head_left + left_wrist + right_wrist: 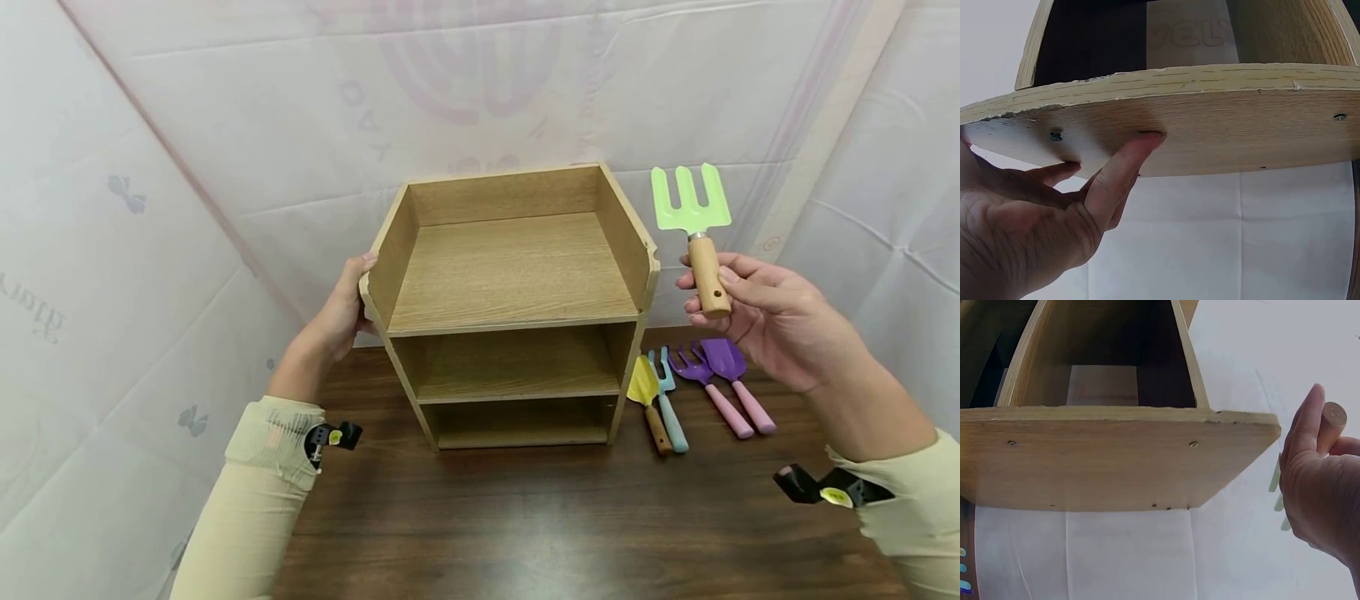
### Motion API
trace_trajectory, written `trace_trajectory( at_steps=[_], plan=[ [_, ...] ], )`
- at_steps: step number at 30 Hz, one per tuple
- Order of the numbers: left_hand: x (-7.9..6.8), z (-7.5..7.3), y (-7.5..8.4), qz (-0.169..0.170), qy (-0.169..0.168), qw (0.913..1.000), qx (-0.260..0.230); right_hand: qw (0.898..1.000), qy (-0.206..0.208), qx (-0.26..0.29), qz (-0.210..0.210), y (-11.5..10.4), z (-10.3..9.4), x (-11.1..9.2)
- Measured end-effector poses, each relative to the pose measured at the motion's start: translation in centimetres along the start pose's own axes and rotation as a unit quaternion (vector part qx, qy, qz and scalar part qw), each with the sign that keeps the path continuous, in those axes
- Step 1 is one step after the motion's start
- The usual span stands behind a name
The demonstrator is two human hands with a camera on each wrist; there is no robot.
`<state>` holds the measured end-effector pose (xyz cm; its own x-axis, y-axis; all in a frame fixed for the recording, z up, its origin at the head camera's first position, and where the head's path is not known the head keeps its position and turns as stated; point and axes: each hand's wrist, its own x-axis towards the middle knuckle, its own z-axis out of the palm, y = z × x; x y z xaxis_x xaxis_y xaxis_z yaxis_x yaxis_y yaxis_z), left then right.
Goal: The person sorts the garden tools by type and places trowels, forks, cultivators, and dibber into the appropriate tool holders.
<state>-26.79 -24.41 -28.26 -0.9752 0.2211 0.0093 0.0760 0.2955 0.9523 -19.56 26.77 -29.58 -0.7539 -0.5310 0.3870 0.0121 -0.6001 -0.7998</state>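
A small wooden shelf unit (517,267), with a tray-like top and two compartments under it, stands upright on the table. My left hand (330,312) touches its outer left side near the upper edge. In the left wrist view, the thumb (1125,165) presses flat on the side panel (1222,131), with other fingertips against it. My right hand (783,321) holds a garden hand fork (693,215) upright, right of the unit. The fork has light green tines; thumb and fingers pinch its wooden handle (1334,419). In the right wrist view, the hand hides most of the fork.
On the dark wood table (517,517), right of the unit, lie a yellow trowel (642,383), a light blue fork (671,421), a purple fork with a pink handle (723,408) and a purple shovel (726,360). White sheeting (300,108) surrounds the table's back and sides.
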Motion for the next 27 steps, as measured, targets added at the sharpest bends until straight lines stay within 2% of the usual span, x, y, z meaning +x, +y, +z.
trace_trajectory(
  at_steps=[5,15,27],
  plan=[
    [0.1,-0.1,0.0,0.001,0.000,1.0000,0.004,0.999,-0.002,-0.045,-0.005,0.2,0.7,0.3],
    [0.1,-0.3,-0.1,0.004,-0.001,0.9999,0.013,0.998,-0.022,-0.063,-0.021,0.6,2.0,1.0],
    [0.3,-0.2,-0.1,-0.003,0.002,0.9997,0.023,0.998,-0.033,-0.035,-0.031,1.4,3.4,2.0]
  ],
)
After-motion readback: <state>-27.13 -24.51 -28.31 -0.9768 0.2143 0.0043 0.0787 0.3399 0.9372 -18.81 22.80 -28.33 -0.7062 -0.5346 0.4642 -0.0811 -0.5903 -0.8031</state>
